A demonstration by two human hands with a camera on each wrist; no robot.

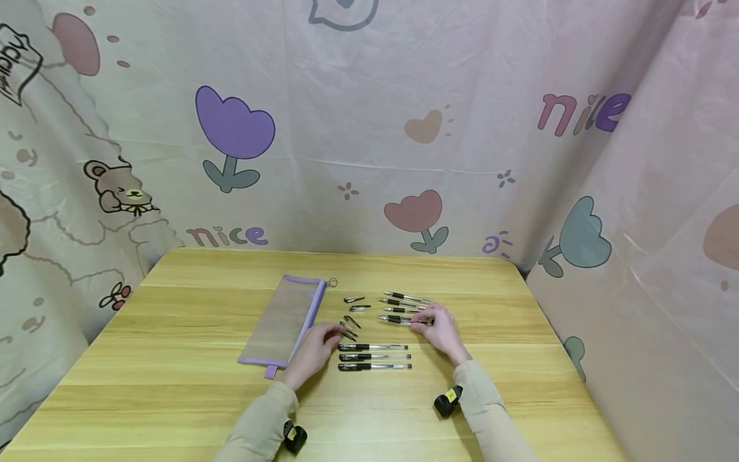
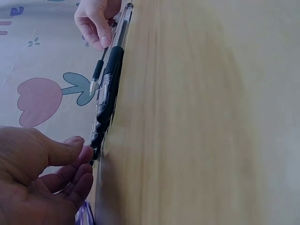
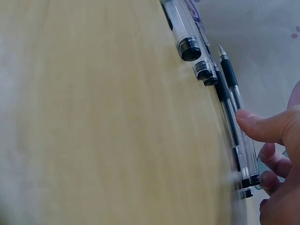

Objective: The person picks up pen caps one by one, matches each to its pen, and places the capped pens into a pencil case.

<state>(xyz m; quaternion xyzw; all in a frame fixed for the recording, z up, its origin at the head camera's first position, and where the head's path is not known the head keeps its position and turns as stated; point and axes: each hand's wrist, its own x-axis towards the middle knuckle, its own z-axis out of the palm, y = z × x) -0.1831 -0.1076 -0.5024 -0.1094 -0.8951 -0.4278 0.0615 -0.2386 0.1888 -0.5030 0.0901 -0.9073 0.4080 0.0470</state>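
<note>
My right hand pinches an uncapped gel pen near its rear end, its tip pointing left; in the right wrist view the thumb lies against the clear barrel. Beyond it, several more uncapped pens with black grips lie roughly parallel. My left hand has thumb and index finger together at the end of a black pen cap, the other fingers loosely bent. More loose caps lie just beyond the fingertips. Three capped gel pens rest in a row between the hands, nearer the person.
A mesh zip pouch with purple edging lies flat left of the caps, partly under the left hand's side. Its zip carries a metal ring. The wooden table meets patterned curtains at the back and sides.
</note>
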